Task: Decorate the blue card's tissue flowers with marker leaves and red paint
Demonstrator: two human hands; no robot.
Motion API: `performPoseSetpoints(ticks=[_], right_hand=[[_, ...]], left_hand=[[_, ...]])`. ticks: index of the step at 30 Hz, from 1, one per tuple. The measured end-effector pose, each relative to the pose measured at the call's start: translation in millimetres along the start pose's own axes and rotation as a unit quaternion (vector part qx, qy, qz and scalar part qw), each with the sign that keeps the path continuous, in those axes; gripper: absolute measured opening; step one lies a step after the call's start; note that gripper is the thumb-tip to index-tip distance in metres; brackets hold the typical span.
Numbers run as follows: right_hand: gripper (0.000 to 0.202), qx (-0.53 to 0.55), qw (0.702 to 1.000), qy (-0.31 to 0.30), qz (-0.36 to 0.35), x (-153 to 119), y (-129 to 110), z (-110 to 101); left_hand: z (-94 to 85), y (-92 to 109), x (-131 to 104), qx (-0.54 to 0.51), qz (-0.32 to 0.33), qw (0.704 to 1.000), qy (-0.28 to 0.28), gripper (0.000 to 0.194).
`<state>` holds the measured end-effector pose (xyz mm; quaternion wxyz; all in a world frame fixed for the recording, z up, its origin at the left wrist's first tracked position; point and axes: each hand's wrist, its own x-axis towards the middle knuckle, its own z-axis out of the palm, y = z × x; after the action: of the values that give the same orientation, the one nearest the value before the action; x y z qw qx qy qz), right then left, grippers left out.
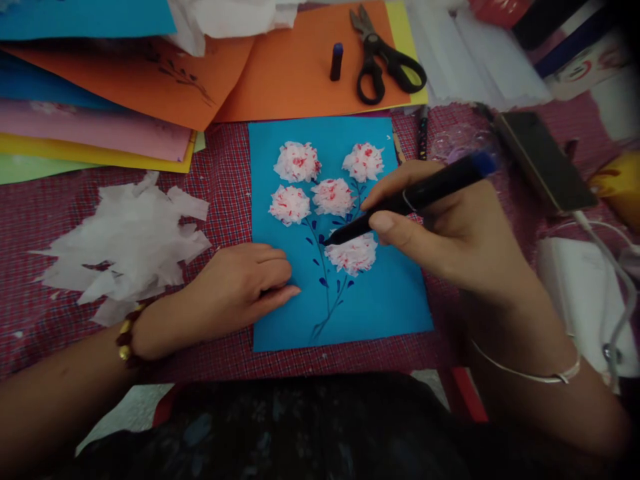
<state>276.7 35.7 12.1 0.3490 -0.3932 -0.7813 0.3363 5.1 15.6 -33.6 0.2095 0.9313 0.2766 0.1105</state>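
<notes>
A blue sheet of paper (285,280) lies before me with several white-and-red crumpled tissue flowers (334,197) on it. Dark stems and small leaves (324,267) are drawn below the flowers. Between thumb and fingers, my right hand (445,227) grips a black marker pen (390,210) with a blue end. Its tip meets the paper at a leaf beside the lowest flower (353,255). My left hand (250,277) rests curled on the sheet's left edge, thumb along the paper, with nothing seen in it.
White tissue scraps (135,240) are heaped at the left. Coloured sheets (120,133) are stacked behind them. A pen cap (337,62) and black-handled scissors (383,60) lie on orange paper (285,67). At the right are a phone (545,160) and a cabled white device (580,280).
</notes>
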Motion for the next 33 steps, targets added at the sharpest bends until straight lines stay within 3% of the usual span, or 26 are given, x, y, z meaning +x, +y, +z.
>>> performPoseSetpoints(ticks=[3, 8, 14, 19, 24, 29, 33], right_hand=[[0.008, -0.013, 1.000, 0.011, 0.020, -0.6, -0.5, -3.0], [0.009, 0.001, 0.996, 0.083, 0.029, -2.8, -0.7, -6.0], [0.011, -0.041, 0.999, 0.002, 0.014, 0.2, 0.8, -2.8], [0.010, -0.032, 0.997, 0.069, 0.026, -0.7, 1.0, -6.5], [0.011, -0.047, 0.999, 0.014, 0.017, -0.3, 2.4, -3.4], [0.010, -0.029, 0.996, 0.079, 0.030, 0.2, 1.4, -2.4], [0.011, -0.048, 0.998, 0.038, 0.011, 0.6, 1.9, -3.8]], left_hand=[[0.5, -0.4, -0.3, 0.000, -0.001, 1.000, -0.001, 0.033], [0.4, -0.1, -0.6, 0.004, -0.005, 1.000, -0.003, 0.034], [-0.5, 0.2, 0.3, -0.007, -0.013, 1.000, -0.002, 0.035], [0.7, -1.1, -0.6, -0.001, -0.007, 1.000, -0.006, 0.034], [-0.2, 0.0, -1.1, -0.002, -0.008, 1.000, -0.003, 0.034], [-0.6, 0.5, 0.0, 0.001, -0.010, 1.000, -0.010, 0.034], [0.3, -0.3, 0.1, 0.003, -0.004, 1.000, -0.004, 0.033]])
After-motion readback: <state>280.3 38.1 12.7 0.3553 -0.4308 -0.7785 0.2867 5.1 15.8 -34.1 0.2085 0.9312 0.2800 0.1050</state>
